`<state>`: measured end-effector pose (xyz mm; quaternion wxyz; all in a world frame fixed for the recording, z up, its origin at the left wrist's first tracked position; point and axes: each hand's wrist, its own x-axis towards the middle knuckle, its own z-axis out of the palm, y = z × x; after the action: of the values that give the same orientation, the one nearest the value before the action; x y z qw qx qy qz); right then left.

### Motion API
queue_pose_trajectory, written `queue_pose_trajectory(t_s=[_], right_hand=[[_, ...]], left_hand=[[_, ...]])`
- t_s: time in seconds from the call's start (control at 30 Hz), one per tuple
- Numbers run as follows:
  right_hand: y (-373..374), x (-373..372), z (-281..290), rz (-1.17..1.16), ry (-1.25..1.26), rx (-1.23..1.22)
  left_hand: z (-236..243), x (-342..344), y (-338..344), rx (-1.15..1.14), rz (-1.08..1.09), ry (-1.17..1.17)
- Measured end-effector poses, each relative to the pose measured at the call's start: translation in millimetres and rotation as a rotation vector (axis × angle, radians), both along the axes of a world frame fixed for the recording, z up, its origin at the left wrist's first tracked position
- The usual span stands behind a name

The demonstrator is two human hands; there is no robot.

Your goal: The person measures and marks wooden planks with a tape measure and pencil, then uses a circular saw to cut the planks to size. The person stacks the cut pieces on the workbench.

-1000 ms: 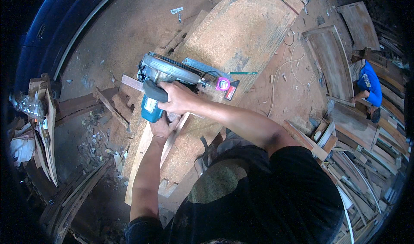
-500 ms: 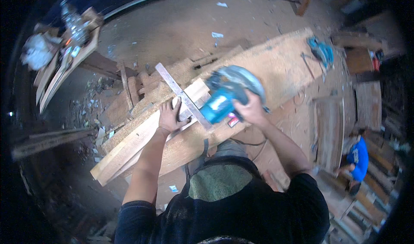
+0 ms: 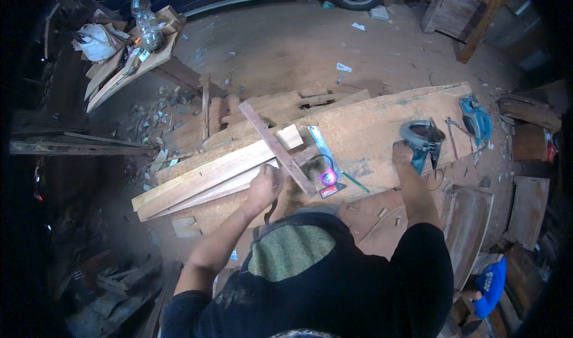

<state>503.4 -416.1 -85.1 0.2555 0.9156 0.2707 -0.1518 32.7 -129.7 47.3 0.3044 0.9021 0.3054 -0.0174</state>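
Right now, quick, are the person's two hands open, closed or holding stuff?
Left hand: curled by the pale boards; can't tell if it grips anything.
Right hand: closed, holding the circular saw.

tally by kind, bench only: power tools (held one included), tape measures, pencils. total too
Power tools: 2 (saw in the right hand; teal tool farther right)
Tape measure: 1, pink
Pencil: 1, green
Total: 4

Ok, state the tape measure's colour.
The tape measure is bright pink, shown in the head view.
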Motion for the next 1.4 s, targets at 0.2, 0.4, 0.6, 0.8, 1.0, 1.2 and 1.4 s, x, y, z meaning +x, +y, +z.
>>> queue_pose_trajectory(t_s=[0.2,0.4,0.6,0.8,1.0,1.2,1.4], right_hand=[[88,-167,97,-0.103,0.745,0.917],[82,-249,70,-0.079,0.801,1.276],[34,-237,-17,-0.331,0.371,1.157],[60,-232,27,0.123,0.322,0.965],[153,-247,27,0.259,0.361,1.152],[256,-249,32,-0.287,0.837,1.275],[279,-247,19,-0.331,1.032,1.023]], left_hand=[[25,65,-39,-0.014,0.067,0.082],[56,107,-35,-0.103,-0.012,-0.121],[280,91,-45,-1.005,-0.385,-0.823],[304,73,-117,-1.429,-0.573,-1.139],[291,57,-148,-1.497,-0.574,-1.224],[273,-16,-106,-1.159,-0.495,-0.975],[230,-176,-71,-0.704,-0.335,-0.313]])
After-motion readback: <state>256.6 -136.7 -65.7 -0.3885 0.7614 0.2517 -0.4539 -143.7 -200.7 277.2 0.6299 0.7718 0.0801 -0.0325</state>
